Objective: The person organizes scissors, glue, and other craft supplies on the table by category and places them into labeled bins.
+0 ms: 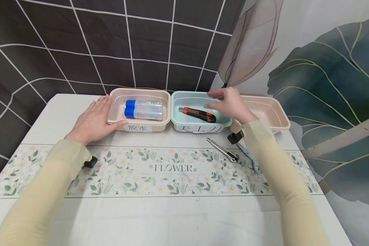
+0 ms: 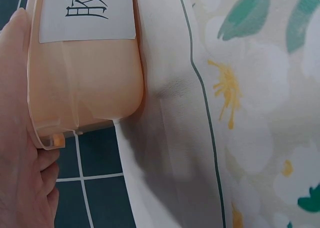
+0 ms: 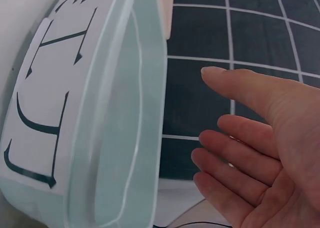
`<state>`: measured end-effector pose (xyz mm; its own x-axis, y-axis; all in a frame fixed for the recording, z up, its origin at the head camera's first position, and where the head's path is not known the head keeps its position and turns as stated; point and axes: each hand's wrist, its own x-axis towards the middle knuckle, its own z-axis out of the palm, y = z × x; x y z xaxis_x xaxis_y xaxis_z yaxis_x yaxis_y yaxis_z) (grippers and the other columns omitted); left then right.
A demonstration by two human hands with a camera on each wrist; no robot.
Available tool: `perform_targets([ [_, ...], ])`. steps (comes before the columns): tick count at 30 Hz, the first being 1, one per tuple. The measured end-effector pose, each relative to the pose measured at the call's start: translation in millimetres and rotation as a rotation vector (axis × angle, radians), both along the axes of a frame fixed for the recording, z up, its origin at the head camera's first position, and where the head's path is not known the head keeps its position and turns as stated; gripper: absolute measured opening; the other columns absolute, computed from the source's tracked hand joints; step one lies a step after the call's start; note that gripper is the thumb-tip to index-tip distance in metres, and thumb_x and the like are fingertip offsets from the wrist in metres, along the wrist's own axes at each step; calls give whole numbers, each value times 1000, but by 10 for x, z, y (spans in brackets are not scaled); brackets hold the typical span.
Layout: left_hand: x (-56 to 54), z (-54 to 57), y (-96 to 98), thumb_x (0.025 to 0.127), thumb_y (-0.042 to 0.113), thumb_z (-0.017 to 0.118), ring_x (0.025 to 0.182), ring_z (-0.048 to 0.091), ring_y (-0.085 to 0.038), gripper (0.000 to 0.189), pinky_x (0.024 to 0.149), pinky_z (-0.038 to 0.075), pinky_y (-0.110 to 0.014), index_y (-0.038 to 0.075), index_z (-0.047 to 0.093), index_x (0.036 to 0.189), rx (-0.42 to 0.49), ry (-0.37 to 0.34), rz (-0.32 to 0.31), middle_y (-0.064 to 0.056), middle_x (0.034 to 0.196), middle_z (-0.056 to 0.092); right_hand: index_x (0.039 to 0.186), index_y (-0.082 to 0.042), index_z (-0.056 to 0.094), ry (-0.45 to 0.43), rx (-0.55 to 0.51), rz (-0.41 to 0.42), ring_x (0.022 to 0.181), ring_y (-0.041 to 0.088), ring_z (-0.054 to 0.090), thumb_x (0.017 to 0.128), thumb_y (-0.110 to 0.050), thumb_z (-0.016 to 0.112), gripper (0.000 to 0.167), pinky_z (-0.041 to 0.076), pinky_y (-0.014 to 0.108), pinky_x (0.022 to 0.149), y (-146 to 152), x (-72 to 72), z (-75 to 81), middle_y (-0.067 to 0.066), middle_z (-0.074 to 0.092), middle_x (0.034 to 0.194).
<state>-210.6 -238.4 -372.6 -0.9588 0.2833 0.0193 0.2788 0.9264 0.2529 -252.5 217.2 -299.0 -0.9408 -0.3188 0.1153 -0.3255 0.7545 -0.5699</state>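
My left hand rests against the left side of a pink bin, fingers extended and thumb at its front rim. Two clear glue bottles with blue caps lie in that bin. In the left wrist view the hand lies along the bin's rim. Over the right part of a light blue bin hovers my right hand, holding nothing. A red and black utility knife lies in this bin. The right wrist view shows the right hand with loosely bent fingers beside the blue bin's wall.
A second pink bin stands at the right, partly behind the right wrist. On the table, a silver utility knife lies before the blue bin. Beside it a light blue-grey tool is partly hidden by the right sleeve. A dark gridded cloth hangs behind.
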Motion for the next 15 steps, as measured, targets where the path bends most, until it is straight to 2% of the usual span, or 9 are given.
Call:
perform_targets([
  [6, 7, 0, 1, 93, 76, 45, 153, 5, -40, 113, 124, 2, -51, -5, 6, 160, 5, -1, 0, -27, 166, 7, 130, -7, 70, 3, -24, 11, 119, 26, 64, 84, -26, 86, 52, 51, 44, 101, 97, 156, 60, 11, 69, 127],
  [15, 12, -4, 2, 93, 77, 45, 153, 5, -40, 113, 124, 2, -50, -5, 5, 160, 3, 2, 1, -27, 166, 7, 132, -5, 69, -16, -43, 12, 122, 27, 62, 85, -27, 86, 54, 47, 45, 105, 254, 416, 47, 10, 68, 129],
])
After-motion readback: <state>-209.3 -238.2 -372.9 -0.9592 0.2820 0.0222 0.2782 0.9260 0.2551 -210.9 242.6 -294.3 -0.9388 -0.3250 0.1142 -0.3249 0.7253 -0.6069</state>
